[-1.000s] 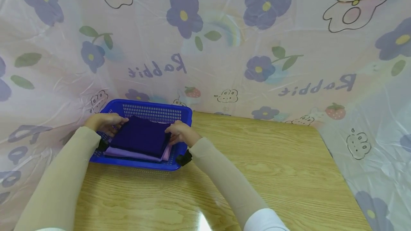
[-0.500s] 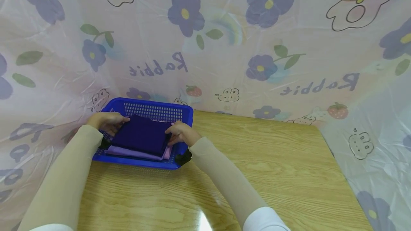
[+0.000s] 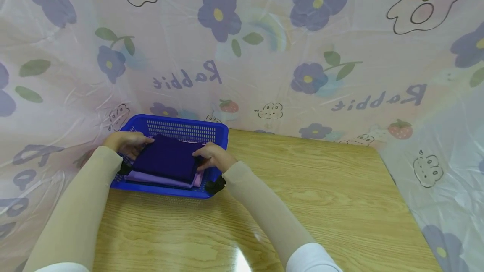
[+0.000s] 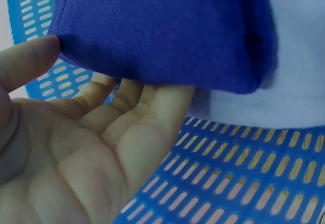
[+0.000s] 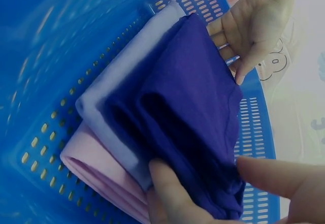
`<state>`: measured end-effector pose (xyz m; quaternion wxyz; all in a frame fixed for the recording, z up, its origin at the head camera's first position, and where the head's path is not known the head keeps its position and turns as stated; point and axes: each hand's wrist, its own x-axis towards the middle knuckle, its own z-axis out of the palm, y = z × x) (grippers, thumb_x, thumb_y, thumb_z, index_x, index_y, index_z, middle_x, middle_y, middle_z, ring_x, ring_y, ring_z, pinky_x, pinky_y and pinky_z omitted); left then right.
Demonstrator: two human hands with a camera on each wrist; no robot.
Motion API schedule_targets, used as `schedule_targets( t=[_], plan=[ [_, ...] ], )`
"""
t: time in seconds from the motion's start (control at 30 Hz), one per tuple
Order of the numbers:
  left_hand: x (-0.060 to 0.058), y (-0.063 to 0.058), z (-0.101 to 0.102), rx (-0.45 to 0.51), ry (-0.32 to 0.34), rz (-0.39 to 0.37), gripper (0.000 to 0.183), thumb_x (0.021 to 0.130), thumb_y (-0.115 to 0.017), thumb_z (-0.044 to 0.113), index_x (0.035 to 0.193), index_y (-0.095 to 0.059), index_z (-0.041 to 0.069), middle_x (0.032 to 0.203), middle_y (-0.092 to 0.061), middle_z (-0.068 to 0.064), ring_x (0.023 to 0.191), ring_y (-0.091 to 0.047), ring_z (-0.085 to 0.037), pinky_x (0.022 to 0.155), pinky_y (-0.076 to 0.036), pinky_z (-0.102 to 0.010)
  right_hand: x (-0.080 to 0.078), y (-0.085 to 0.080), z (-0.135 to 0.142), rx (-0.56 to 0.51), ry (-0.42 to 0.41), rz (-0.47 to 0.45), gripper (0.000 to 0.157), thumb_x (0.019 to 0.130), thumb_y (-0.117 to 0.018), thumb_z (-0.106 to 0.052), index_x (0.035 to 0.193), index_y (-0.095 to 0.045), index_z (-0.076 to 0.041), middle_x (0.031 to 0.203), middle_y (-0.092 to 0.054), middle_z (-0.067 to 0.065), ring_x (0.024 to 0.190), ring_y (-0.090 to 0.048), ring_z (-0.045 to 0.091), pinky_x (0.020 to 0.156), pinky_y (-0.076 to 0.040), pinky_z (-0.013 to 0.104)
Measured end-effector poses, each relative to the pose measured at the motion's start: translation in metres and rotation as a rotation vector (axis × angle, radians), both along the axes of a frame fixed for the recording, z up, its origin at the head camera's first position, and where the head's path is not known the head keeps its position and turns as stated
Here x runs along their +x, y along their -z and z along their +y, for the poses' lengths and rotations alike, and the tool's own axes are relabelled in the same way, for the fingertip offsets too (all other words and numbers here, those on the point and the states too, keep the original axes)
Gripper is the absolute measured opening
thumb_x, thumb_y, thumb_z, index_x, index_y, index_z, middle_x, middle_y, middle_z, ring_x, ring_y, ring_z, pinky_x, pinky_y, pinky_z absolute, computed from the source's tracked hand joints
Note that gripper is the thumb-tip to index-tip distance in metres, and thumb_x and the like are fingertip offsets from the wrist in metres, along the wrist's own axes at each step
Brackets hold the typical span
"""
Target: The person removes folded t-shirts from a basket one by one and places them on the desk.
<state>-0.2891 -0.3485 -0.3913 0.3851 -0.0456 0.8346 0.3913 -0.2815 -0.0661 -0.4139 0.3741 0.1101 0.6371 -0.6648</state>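
A folded dark purple cloth with a stitched edge lies on top of a stack inside a blue plastic basket. Under it a folded lilac cloth and a folded pink cloth show. My left hand holds the dark cloth's left side, its fingers beneath and the thumb at the edge. My right hand grips the opposite side between thumb and fingers. In the right wrist view, the dark cloth's folded layers stand slightly apart. The fingertips under the cloth are hidden.
The basket stands at the back left of a wooden table, close to a printed curtain. Slotted basket walls rise around the stack. A black wrist camera hangs by the basket's front right rim.
The view has shifted slightly. Both hands keep their places on the dark purple cloth, which stays over the stack; the right fingers have shifted a little on its edge.
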Motion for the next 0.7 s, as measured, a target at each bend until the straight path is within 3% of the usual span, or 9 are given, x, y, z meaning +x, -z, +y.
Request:
schedule_targets(
  t=[0.37, 0.47, 0.7],
  plan=[
    [0.0015, -0.0013, -0.0002, 0.008, 0.001, -0.001, 0.074, 0.109, -0.031, 0.028, 0.144, 0.009, -0.024, 0.146, -0.005, -0.052, 0.132, -0.025, -0.065, 0.1, -0.046, -0.056, 0.0006, -0.0004, -0.0009, 0.032, -0.038, -0.021, 0.061, 0.098, -0.055, 0.004, 0.151, -0.024, 0.005, 0.141, -0.034, 0.046, 0.129, -0.04, 0.057, 0.099, -0.046, 0.057],
    [0.0019, -0.0012, 0.0005, 0.008, 0.001, 0.001, 0.074, 0.109, -0.031, 0.029, 0.144, 0.008, -0.024, 0.146, -0.006, -0.052, 0.132, -0.026, -0.064, 0.1, -0.047, -0.056, 0.0004, 0.0003, -0.0017, 0.022, -0.035, -0.024, 0.066, 0.098, -0.055, 0.005, 0.154, -0.021, 0.003, 0.142, -0.033, 0.046, 0.13, -0.038, 0.058, 0.101, -0.042, 0.06],
    [0.0012, 0.0008, -0.0012, 0.024, -0.005, -0.019, 0.079, 0.11, -0.033, 0.032, 0.143, 0.012, -0.024, 0.147, 0.0, -0.051, 0.133, -0.021, -0.064, 0.104, -0.042, -0.058, 0.0018, 0.001, -0.0025, -0.057, 0.004, -0.038, 0.084, 0.098, -0.052, 0.008, 0.161, 0.0, -0.013, 0.152, -0.018, 0.042, 0.136, -0.026, 0.059, 0.107, -0.033, 0.063]
  ],
)
